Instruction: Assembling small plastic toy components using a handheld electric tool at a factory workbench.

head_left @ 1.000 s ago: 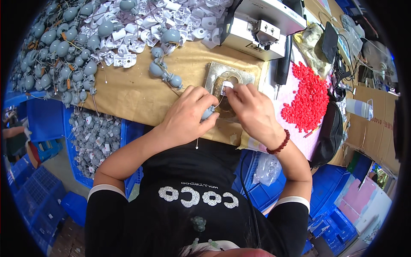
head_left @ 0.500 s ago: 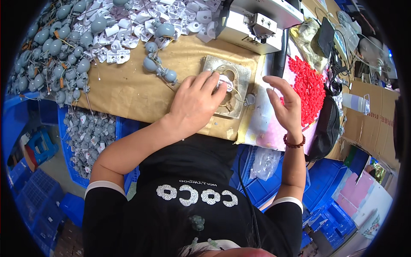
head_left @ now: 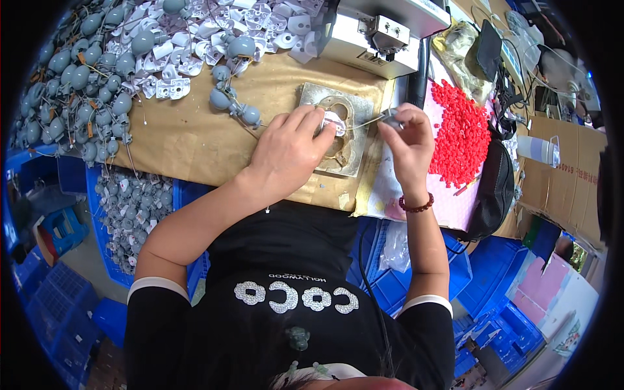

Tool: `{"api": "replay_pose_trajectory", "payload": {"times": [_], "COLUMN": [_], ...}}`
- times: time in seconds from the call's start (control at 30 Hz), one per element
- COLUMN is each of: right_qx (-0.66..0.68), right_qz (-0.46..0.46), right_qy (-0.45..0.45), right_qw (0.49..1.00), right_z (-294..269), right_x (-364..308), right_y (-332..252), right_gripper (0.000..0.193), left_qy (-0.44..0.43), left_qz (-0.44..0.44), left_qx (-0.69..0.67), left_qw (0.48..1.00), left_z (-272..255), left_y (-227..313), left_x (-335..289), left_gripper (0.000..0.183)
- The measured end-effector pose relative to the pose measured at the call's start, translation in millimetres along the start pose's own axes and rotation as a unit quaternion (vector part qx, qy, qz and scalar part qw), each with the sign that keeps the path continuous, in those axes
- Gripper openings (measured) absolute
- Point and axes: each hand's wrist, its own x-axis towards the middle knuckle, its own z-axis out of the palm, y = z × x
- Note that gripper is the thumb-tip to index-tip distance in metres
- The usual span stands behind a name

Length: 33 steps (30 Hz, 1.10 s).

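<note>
Gripping small rounded white piece [head_left: 335, 122] in head view, left hand [head_left: 286, 146] has fingers and thumb closed on piece's left edge, above square metal plate [head_left: 361, 106] with hollowed recesses. Right hand [head_left: 411, 136] pinches small grey part [head_left: 390, 119] at fingertips; thin pale wire [head_left: 365, 124] runs from it leftward to white piece.
</note>
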Motion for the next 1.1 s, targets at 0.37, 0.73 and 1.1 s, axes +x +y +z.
{"api": "replay_pose_trajectory", "payload": {"times": [0.37, 0.73, 1.1], "right_qx": [0.091, -0.332, -0.436], "right_qz": [0.153, -0.028, -0.113], "right_qy": [-0.225, -0.186, 0.093], "right_qw": [0.958, 0.924, 0.888], "right_z": [14.8, 39.4, -44.8], "right_x": [34.3, 32.1, 94.0], "right_y": [-25.4, -36.2, 4.2], "right_gripper": [0.05, 0.048, 0.04], "left_qy": [-0.001, -0.026, -0.005], "left_qz": [-0.019, -0.067, -0.067], "left_qx": [-0.044, -0.084, -0.048], "left_qw": [0.999, 0.994, 0.997], "left_z": [0.9, -5.5, 4.8], "left_y": [-6.7, -7.5, -2.3], "left_x": [-4.1, 11.0, 25.9], "left_gripper": [0.031, 0.028, 0.026]}}
